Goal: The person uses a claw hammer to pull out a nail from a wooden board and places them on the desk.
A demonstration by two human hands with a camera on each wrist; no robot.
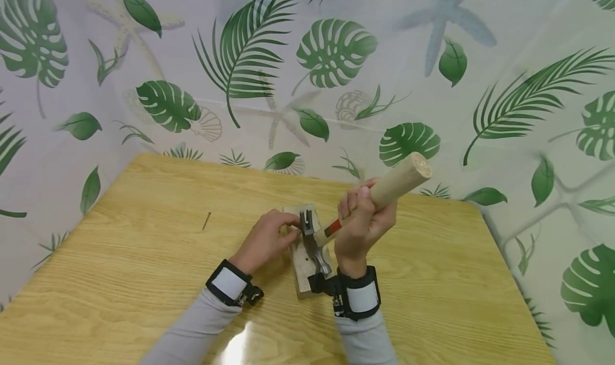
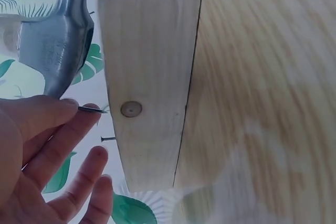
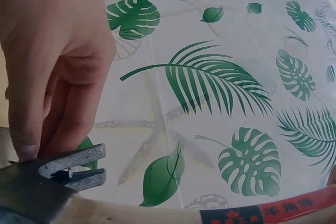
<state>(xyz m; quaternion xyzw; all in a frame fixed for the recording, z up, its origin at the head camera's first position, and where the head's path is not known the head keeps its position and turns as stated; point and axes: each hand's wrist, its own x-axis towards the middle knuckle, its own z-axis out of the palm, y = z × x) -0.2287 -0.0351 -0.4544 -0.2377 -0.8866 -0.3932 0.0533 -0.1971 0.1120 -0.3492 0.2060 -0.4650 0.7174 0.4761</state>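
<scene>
The right hand (image 1: 362, 223) grips the hammer (image 1: 311, 246) by its handle, head over the block (image 1: 300, 271). The left hand (image 1: 266, 239) pinches a nail (image 2: 92, 109) close to the block's top, at the end nearer the table's (image 1: 120, 269) far edge. A second nail (image 2: 108, 138) stands in the block; a loose nail (image 1: 206, 221) lies toward the far left corner.

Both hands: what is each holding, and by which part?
The right hand grips the hammer around the middle of its handle. The left hand pinches a nail; one end juts out, the pinched part is hidden.
</scene>
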